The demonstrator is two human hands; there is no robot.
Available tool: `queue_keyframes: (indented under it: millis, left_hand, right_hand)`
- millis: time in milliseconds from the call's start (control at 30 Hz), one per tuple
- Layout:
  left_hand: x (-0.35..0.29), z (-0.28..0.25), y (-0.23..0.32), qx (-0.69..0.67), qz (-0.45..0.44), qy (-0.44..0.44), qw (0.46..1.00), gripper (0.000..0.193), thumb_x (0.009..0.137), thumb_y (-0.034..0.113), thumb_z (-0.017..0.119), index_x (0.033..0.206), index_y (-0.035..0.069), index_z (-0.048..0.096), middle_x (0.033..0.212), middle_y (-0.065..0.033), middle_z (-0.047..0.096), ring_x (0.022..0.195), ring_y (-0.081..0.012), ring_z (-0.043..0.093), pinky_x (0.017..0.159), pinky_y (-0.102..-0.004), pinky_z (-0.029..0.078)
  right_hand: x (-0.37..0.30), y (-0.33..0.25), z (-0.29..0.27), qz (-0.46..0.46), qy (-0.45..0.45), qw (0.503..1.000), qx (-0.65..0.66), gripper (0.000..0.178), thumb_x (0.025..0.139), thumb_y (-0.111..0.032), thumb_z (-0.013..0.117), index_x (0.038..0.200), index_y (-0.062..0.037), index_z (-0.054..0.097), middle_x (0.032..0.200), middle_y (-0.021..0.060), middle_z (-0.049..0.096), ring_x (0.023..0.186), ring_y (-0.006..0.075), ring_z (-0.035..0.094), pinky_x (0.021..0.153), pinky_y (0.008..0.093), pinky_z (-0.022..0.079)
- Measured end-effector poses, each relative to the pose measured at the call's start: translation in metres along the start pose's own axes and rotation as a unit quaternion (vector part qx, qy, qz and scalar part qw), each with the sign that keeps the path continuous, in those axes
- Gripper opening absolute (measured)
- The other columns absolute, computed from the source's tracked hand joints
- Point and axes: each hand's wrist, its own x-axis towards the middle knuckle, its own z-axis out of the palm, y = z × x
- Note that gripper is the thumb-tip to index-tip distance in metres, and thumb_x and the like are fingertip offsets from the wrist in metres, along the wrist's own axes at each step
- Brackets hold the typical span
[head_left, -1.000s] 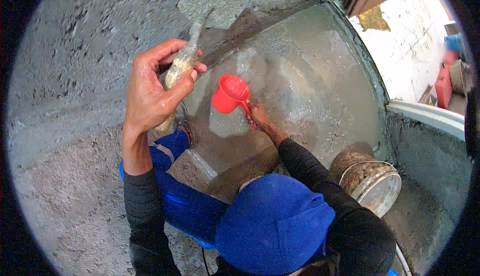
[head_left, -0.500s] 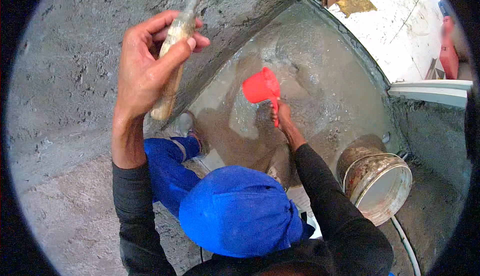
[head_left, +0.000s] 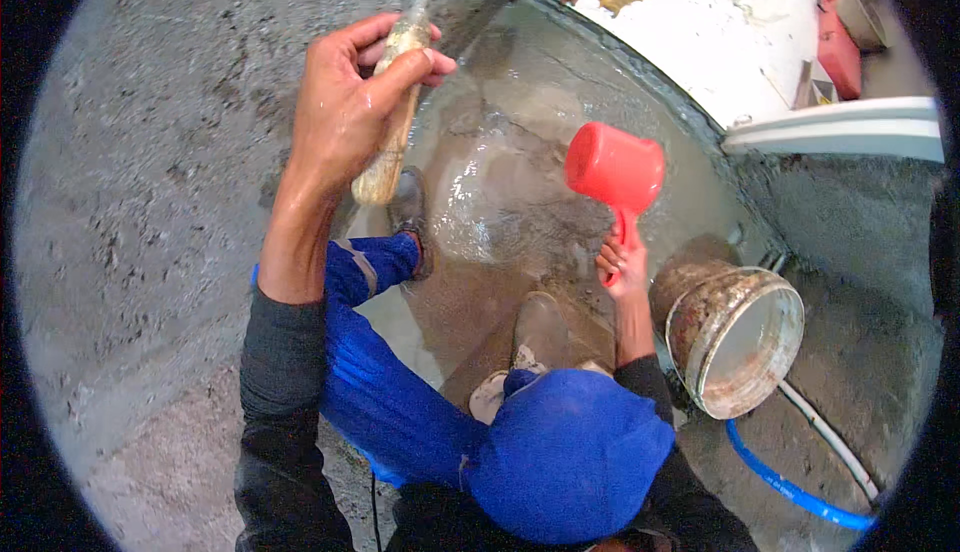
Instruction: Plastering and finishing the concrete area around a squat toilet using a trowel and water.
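My left hand (head_left: 340,117) is closed round the worn wooden handle of a trowel (head_left: 385,157). Its pale, wet blade points away from me, beside the rough grey wall at upper left. A red plastic dipper (head_left: 612,164) is in my right hand (head_left: 625,264), fingers wrapped round its handle. The dipper lies tipped on its side above the wet floor (head_left: 530,182), its base toward the left; its inside is hidden. Right of and nearer than that hand, a dirty bucket (head_left: 690,317) leans over, with cloudy liquid visible inside.
My blue-trousered legs (head_left: 385,352) are bent below, with a shoe (head_left: 408,202) on the wet floor. A blue hose (head_left: 790,492) and a white pipe (head_left: 830,442) run near the bucket. A white ledge (head_left: 840,127) and red items (head_left: 838,52) are at upper right.
The whole view has shifted, and the bucket shows further left and higher. My right hand has raised the dipper and moved it rightward. The trowel stays in my left hand.
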Motion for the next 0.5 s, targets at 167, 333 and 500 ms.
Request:
queue_keyframes:
  millis: [167,333,500]
  left_hand:
    - [0.026,0.009,-0.024,-0.01,-0.026,-0.006,1.0,0.026,0.091,0.014,0.065,0.109,-0.005,0.067,0.091,-0.0088,0.075,0.084,-0.0112,0.067,0.078,-0.0249,0.053]
    - [0.029,0.021,-0.03,0.06,-0.014,-0.022,0.998,0.029,0.09,0.016,0.067,0.11,-0.005,0.068,0.091,-0.0081,0.075,0.084,-0.0104,0.067,0.078,-0.0252,0.052]
    - [0.019,0.029,-0.03,0.093,-0.015,-0.047,0.994,0.029,0.089,0.016,0.067,0.11,-0.005,0.068,0.091,-0.0078,0.075,0.084,-0.0107,0.067,0.077,-0.0249,0.052]
  right_hand:
    - [-0.163,-0.05,0.1,-0.363,0.342,0.761,-0.415,0.043,0.103,-0.052,0.045,0.09,-0.0118,0.056,0.055,-0.0015,0.048,0.037,0.0092,0.04,0.033,0.0246,0.032]
    - [-0.275,-0.098,0.057,-0.429,0.445,0.478,-0.624,0.03,0.104,-0.038,0.054,0.103,-0.0088,0.06,0.065,0.0035,0.056,0.055,0.011,0.054,0.049,0.0272,0.044]
    - [-0.302,-0.116,-0.027,-0.208,0.593,0.071,-0.775,0.037,0.101,-0.04,0.051,0.103,-0.0043,0.058,0.081,0.021,0.069,0.073,0.0399,0.069,0.064,0.0519,0.052]
